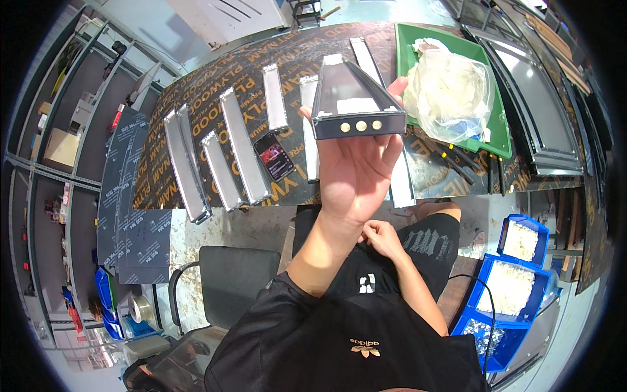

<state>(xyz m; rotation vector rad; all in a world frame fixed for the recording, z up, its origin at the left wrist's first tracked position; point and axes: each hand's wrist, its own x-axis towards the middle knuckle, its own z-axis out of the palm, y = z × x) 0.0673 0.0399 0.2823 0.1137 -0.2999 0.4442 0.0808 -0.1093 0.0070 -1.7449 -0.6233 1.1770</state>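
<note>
A dark, printed table (248, 68) spans the upper middle of the frame, with metal shelving (49, 160) along the left edge. A black chair (238, 281) stands at lower left, near the table's front edge. Stacked dark frames (532, 98) lie at upper right, just beside a green tray (406, 52), most of whose inside is hidden by a clear bag (454, 95) of pale contents. Blue bins (486, 277) with small white pieces sit at lower right. Long pale strips (238, 144) lie spaced across the table; the raised dark trough-shaped piece (358, 125), at upper centre, blocks the view of some. The left hand (356, 179) grips that piece from beneath, fingers around its sides. The right hand (383, 238) rests at the lap, fingers curled; I cannot tell whether they hold anything. A phone (274, 157) lies between strips. Three round discs (361, 125) dot the piece's near end.
</note>
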